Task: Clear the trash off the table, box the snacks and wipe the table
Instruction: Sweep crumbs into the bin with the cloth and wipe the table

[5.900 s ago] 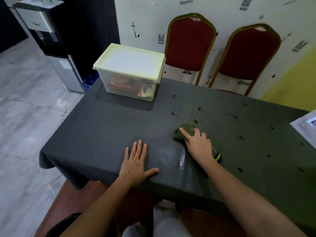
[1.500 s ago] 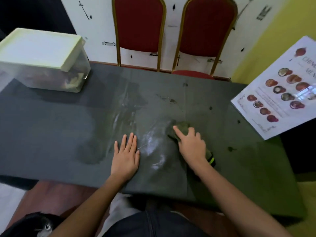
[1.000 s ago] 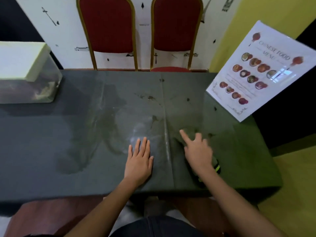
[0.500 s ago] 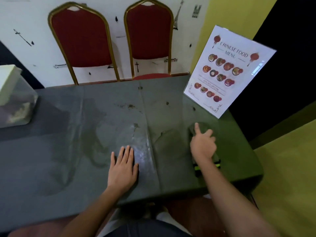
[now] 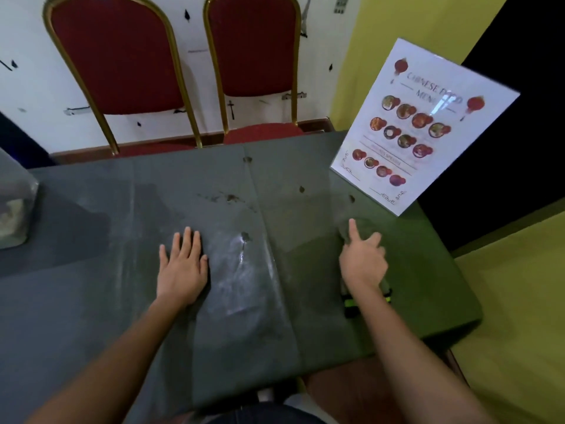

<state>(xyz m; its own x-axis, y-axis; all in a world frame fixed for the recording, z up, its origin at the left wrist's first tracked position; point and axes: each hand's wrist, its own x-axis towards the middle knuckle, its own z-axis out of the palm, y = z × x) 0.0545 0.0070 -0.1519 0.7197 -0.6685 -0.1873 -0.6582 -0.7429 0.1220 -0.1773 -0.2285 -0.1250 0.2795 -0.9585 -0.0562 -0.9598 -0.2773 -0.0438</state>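
At the far left edge of the frame, only a corner of the snack box remains in view on the worktop; in the earlier views it sat whole in the upper left with its lid on, so boxing is judged complete and no loose trash shows on the surface. Left of centre, the left hand lies flat, fingers straight and together, palm pressed on the cloth cover; it has kept this bracing position throughout. Between the hands, a wet sheen and darker damp patches mark the area already wiped, while several dark spots remain toward the far edge. Right of centre, the right hand presses the dark rag, index finger extended, remaining fingers loosely bent over it; the grip is a flat press, not a closed fist. This hand and rag have travelled from mid-worktop to the right end, now near the base of the standing menu card in the upper right. Judgement: wiping is in its late stage; the far strip and the area near the card remain.
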